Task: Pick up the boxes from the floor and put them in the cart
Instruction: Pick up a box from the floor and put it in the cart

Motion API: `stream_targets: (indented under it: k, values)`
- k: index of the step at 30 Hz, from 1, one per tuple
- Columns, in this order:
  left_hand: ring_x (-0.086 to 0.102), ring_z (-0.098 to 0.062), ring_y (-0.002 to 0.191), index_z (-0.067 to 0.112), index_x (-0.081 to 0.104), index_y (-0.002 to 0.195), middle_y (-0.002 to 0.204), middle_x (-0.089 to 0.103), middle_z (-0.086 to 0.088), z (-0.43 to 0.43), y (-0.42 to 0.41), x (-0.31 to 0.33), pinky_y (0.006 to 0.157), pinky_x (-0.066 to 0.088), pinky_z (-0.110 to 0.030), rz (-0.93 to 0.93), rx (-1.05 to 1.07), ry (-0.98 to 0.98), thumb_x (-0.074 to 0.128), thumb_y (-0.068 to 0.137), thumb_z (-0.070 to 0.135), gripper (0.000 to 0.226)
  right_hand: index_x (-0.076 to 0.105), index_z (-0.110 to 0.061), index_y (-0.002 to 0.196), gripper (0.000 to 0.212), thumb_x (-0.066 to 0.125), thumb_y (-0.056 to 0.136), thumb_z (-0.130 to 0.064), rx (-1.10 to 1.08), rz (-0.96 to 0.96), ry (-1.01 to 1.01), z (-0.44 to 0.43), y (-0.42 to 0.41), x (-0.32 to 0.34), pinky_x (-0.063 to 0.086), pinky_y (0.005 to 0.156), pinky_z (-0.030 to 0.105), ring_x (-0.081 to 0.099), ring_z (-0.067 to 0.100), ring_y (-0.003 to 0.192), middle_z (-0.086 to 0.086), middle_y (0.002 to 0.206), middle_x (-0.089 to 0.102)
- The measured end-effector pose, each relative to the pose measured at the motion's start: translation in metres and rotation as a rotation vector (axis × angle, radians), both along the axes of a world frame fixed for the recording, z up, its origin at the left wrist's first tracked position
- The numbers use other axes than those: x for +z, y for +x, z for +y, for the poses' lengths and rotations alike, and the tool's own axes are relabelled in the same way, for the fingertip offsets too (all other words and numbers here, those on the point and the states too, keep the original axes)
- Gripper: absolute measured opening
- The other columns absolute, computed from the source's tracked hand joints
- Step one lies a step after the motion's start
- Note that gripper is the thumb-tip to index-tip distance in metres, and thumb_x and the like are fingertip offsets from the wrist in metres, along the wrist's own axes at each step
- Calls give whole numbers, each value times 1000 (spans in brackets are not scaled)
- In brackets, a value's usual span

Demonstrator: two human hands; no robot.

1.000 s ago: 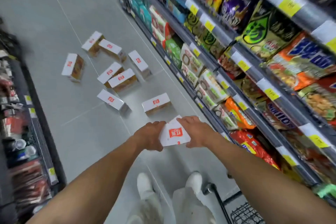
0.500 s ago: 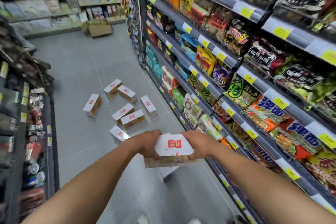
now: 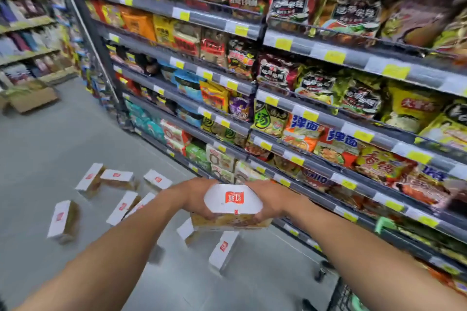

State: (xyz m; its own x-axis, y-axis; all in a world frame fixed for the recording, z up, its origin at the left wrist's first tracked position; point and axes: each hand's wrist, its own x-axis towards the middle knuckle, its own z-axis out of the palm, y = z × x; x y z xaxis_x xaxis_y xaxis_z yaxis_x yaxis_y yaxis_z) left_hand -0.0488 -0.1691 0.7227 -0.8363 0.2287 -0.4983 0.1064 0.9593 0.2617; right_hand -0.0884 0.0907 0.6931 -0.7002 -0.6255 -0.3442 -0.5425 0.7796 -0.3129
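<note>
1. Head view: the left hand [image 3: 194, 197] and right hand [image 3: 273, 199] each curl round one end of a white box [image 3: 233, 199], which they hold above the floor [image 3: 50, 146].
2. Other boxes [image 3: 63, 219] lie scattered on that floor, below and to the left.
3. The cart [image 3: 343, 295] shows at the lower right, beside the snack shelves [image 3: 316, 113].

Shop aisle, pale grey floor [image 3: 63, 139] running back under even light. On the right, tall grey shelving [image 3: 333, 121] packed with bright snack packets [image 3: 302, 131] and yellow price tags [image 3: 310, 116]. Far left, more shelves [image 3: 25, 23], and a cardboard carton [image 3: 32, 101] on the floor.
</note>
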Motion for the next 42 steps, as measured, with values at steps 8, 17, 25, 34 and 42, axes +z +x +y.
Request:
stream_targets:
  k: [8,17,25,34,42]
  values:
    - [44,-22,132,30,38,150,144,48,2,151,-64,5,110,39,-37,39,-372,15,85,67,58,99,45,-29,135,78,81,69,-48,-313,10,89,149,27,27,51,92,45,55,27,114,3,126,59]
    - [37,-27,138,31,30,154,149,43,-2,361,-85,12,112,37,-44,149,-837,-42,78,72,66,101,50,-27,131,80,84,63,-51,-741,11,28,312,109,39,51,92,38,57,23,110,1,121,61]
    - [29,-27,145,26,26,157,157,34,-3,515,-79,-17,117,33,-46,153,-1211,-27,77,79,56,98,36,-17,144,98,67,71,-74,-1148,-35,1,387,182,2,45,101,41,50,29,123,8,134,51]
    - [42,-27,135,26,39,142,142,46,-3,634,-83,-98,105,45,-47,172,-1685,-70,72,79,60,79,24,-30,147,108,68,63,-82,-1814,-84,-165,371,200,-97,55,89,43,57,24,110,-1,131,52]
    - [31,-25,140,30,32,149,150,40,0,667,-113,-171,105,42,-55,145,-1928,-197,68,81,58,82,34,-23,145,86,75,76,-54,-2103,-120,-272,330,158,-164,47,95,40,45,24,123,2,138,48]
